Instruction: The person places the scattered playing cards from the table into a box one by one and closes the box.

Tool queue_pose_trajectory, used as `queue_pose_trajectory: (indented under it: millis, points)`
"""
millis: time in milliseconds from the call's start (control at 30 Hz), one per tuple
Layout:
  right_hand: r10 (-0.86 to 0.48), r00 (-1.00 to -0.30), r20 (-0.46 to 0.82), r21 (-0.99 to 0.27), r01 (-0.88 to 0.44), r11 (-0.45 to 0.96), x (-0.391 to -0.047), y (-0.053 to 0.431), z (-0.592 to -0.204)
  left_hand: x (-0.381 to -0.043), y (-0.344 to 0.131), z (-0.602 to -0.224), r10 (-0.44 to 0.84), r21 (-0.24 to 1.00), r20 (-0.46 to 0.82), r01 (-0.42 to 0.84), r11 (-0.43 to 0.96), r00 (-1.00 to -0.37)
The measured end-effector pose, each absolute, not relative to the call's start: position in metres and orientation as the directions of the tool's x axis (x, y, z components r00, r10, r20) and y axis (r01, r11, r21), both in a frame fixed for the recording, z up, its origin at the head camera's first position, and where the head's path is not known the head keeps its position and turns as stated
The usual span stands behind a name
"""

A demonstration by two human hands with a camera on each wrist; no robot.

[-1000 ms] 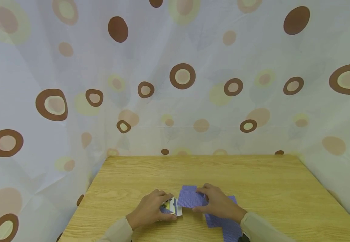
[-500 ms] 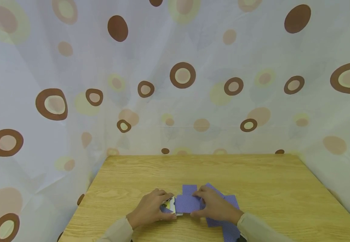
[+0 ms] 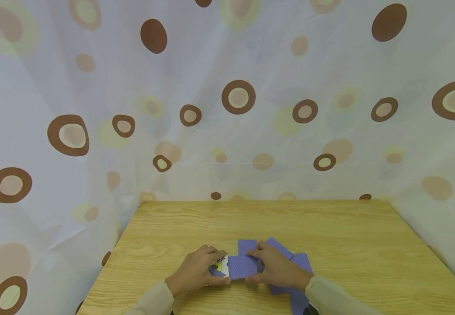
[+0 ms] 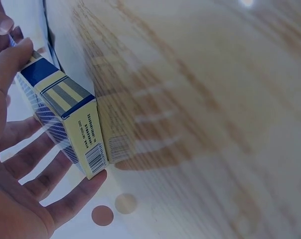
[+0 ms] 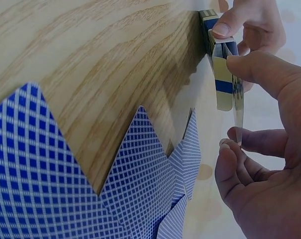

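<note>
My left hand (image 3: 193, 272) grips a small card box (image 3: 225, 265), thumb on one narrow side and fingers on the other. In the left wrist view the box (image 4: 90, 134) is yellow, white and dark blue, with a barcode on its end. My right hand (image 3: 280, 267) pinches a blue-backed playing card (image 3: 242, 267) between thumb and fingers. The card's left edge is right at the box's open end. The right wrist view shows this card (image 5: 239, 112) edge-on beside the box's extended flap (image 5: 223, 82).
Several blue-patterned playing cards (image 5: 140, 169) lie overlapping on the wooden table (image 3: 172, 223), beneath and right of my right hand. One card (image 3: 247, 246) lies just beyond the held card. A dotted curtain (image 3: 266, 131) surrounds the table at the back and sides.
My right hand has moved slightly left and levelled the tilted card, bringing it up to the box and over its white flap. My left hand has stayed on the box.
</note>
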State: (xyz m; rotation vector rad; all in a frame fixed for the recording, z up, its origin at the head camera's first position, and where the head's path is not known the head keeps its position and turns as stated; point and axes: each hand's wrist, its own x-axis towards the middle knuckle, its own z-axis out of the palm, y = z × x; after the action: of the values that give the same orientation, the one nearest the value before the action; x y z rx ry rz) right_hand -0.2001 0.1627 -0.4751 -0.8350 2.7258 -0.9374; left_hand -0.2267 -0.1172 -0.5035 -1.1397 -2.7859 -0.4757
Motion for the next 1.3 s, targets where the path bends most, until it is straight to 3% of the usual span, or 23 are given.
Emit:
queue_pose_trajectory:
  millis: [867,1300]
  points:
    - [-0.613,-0.789,0.054,-0.518,-0.546,0.658,-0.210,0.140,-0.481,-0.220,-0.113,-0.505,0.682,0.245,0.207,0.712,0.658,-0.701]
    - [-0.644,-0.749,0.159,-0.564,-0.604,0.564,-0.213,0.149,-0.483,-0.222,-0.115,-0.500,0.670,0.233,0.203,0.700,0.675,-0.714]
